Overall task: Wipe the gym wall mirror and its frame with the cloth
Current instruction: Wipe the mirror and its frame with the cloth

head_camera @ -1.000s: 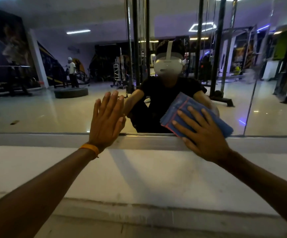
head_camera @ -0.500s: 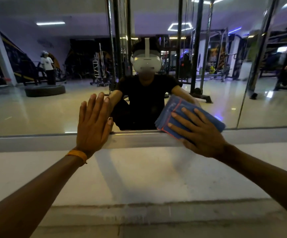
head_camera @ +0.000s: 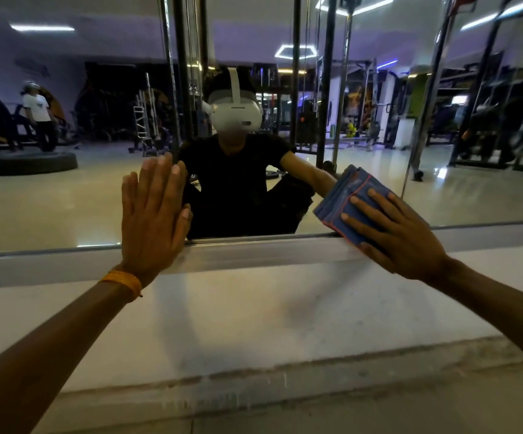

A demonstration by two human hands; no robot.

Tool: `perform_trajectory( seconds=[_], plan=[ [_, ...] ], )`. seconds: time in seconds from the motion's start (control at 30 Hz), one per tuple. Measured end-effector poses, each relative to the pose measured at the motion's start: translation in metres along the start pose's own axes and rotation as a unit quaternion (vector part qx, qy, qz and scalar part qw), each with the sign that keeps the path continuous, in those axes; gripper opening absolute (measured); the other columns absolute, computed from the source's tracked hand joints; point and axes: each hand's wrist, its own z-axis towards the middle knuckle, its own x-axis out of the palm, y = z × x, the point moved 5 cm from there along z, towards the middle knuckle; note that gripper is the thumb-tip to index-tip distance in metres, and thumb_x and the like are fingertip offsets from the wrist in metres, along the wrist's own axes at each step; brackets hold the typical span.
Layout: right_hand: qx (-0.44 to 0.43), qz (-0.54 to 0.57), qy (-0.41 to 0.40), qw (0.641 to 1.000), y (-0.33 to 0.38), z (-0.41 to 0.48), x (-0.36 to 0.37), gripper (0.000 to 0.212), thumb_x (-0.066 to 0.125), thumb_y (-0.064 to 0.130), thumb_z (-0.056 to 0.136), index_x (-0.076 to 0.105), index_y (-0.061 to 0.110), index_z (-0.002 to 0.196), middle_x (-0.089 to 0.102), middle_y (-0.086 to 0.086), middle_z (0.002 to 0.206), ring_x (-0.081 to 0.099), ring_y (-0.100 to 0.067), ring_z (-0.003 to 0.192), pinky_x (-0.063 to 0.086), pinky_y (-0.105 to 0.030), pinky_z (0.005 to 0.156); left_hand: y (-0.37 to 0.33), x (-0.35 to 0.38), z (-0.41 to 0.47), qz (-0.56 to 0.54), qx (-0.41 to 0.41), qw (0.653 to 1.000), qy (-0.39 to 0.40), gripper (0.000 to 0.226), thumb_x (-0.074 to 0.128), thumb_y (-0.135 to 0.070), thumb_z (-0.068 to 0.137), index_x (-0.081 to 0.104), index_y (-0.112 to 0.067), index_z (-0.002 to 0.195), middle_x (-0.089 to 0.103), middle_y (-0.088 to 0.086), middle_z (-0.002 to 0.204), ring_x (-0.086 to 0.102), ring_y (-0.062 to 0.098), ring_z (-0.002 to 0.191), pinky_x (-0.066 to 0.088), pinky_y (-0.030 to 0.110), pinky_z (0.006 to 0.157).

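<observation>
The wall mirror (head_camera: 66, 198) fills the upper half of the view, and its pale metal frame (head_camera: 254, 252) runs along the bottom edge. My left hand (head_camera: 152, 214) lies flat on the glass with straight fingers, its heel over the frame. My right hand (head_camera: 391, 233) presses a folded blue cloth (head_camera: 348, 198) with a red hem against the mirror's lower edge, fingers spread straight over it. The cloth's lower corner overlaps the frame.
Below the frame is a white wall (head_camera: 254, 314) ending in a rough grey skirting (head_camera: 285, 380). The glass reflects the gym floor, dark machine uprights, a large tyre (head_camera: 31, 162), a person in a white shirt (head_camera: 39, 114) and my own reflection.
My right hand has slid the cloth to the right along the mirror's bottom edge. My left hand stays flat on the glass, and my view has shifted right.
</observation>
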Motion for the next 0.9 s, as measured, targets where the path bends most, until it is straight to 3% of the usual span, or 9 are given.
perform_trajectory(
  seconds=[0.07, 0.17, 0.33, 0.43, 0.53, 0.6, 0.67, 0.77, 0.9],
  plan=[
    [0.012, 0.015, -0.006, 1.000, 0.010, 0.005, -0.001, 0.060, 0.033, 0.047, 0.108, 0.027, 0.022, 0.163, 0.019, -0.012, 0.171, 0.011, -0.038, 0.158, 0.017, -0.062, 0.125, -0.018, 0.008, 0.013, 0.000, 0.015, 1.000, 0.004, 0.066, 0.040, -0.030, 0.105, 0.021, -0.003, 0.163, 0.010, 0.020, 0.171, 0.010, 0.041, 0.158, 0.005, 0.060, 0.127],
    [-0.046, 0.039, -0.022, 0.998, 0.049, 0.043, -0.002, 0.059, 0.034, 0.045, 0.109, 0.030, 0.021, 0.162, 0.018, -0.011, 0.171, 0.008, -0.035, 0.159, 0.007, -0.056, 0.128, -0.043, 0.022, 0.022, 0.017, 0.035, 0.999, 0.010, 0.065, 0.038, -0.034, 0.107, 0.021, -0.008, 0.164, 0.011, 0.017, 0.172, 0.011, 0.042, 0.158, 0.004, 0.061, 0.127],
    [-0.079, 0.037, -0.024, 0.996, 0.051, 0.055, 0.000, 0.061, 0.041, 0.045, 0.108, 0.028, 0.020, 0.163, 0.016, -0.009, 0.172, 0.006, -0.033, 0.160, 0.009, -0.054, 0.129, -0.051, 0.027, 0.020, 0.020, 0.021, 1.000, 0.010, 0.065, 0.037, -0.036, 0.107, 0.020, -0.009, 0.164, 0.010, 0.017, 0.172, 0.010, 0.043, 0.158, 0.008, 0.067, 0.124],
    [-0.003, 0.026, -0.035, 0.999, -0.005, 0.006, 0.001, 0.062, 0.035, 0.048, 0.108, 0.028, 0.019, 0.163, 0.016, -0.012, 0.172, 0.010, -0.035, 0.159, 0.016, -0.058, 0.127, -0.053, 0.023, 0.021, 0.011, 0.030, 0.999, 0.010, 0.065, 0.033, -0.037, 0.107, 0.021, -0.007, 0.163, 0.011, 0.019, 0.172, 0.010, 0.041, 0.158, 0.010, 0.068, 0.124],
    [0.181, 0.062, -0.055, 0.980, -0.058, -0.037, -0.004, 0.066, 0.024, 0.053, 0.110, 0.019, 0.015, 0.164, 0.006, -0.015, 0.172, 0.004, -0.038, 0.159, 0.021, -0.066, 0.123, -0.061, 0.019, 0.032, 0.009, 0.037, 0.999, 0.004, 0.064, 0.033, -0.036, 0.107, 0.023, -0.006, 0.163, 0.013, 0.019, 0.171, 0.010, 0.040, 0.159, 0.007, 0.064, 0.126],
    [0.247, 0.087, -0.085, 0.961, -0.055, -0.036, -0.003, 0.068, 0.024, 0.054, 0.109, 0.017, 0.015, 0.165, 0.004, -0.015, 0.173, 0.002, -0.039, 0.159, 0.016, -0.066, 0.124, -0.070, 0.019, 0.047, 0.003, 0.033, 0.999, -0.002, 0.064, 0.034, -0.036, 0.107, 0.023, -0.005, 0.163, 0.013, 0.018, 0.171, 0.010, 0.039, 0.159, 0.007, 0.062, 0.127],
    [0.176, 0.091, -0.101, 0.975, -0.022, -0.014, 0.002, 0.065, 0.031, 0.050, 0.109, 0.018, 0.018, 0.165, 0.006, -0.013, 0.173, 0.001, -0.039, 0.159, 0.009, -0.062, 0.127, -0.080, 0.024, 0.058, -0.005, 0.019, 1.000, -0.001, 0.066, 0.035, -0.036, 0.107, 0.021, -0.005, 0.163, 0.011, 0.018, 0.172, 0.009, 0.039, 0.159, 0.009, 0.064, 0.126],
    [-0.027, 0.056, -0.087, 0.994, 0.029, 0.019, 0.013, 0.063, 0.042, 0.044, 0.107, 0.028, 0.019, 0.162, 0.017, -0.011, 0.171, 0.004, -0.035, 0.159, 0.005, -0.050, 0.129, -0.088, 0.030, 0.061, -0.004, -0.006, 1.000, 0.004, 0.068, 0.037, -0.034, 0.106, 0.019, -0.006, 0.164, 0.009, 0.017, 0.172, 0.007, 0.038, 0.159, 0.009, 0.064, 0.126],
    [-0.088, 0.044, -0.069, 0.993, 0.001, 0.013, 0.013, 0.056, 0.038, 0.042, 0.109, 0.034, 0.020, 0.161, 0.021, -0.008, 0.171, 0.010, -0.032, 0.159, 0.013, -0.049, 0.129, -0.091, 0.026, 0.059, 0.011, -0.010, 1.000, 0.005, 0.067, 0.031, -0.037, 0.107, 0.018, -0.006, 0.164, 0.010, 0.017, 0.172, 0.008, 0.039, 0.159, 0.010, 0.064, 0.125]
  ],
)
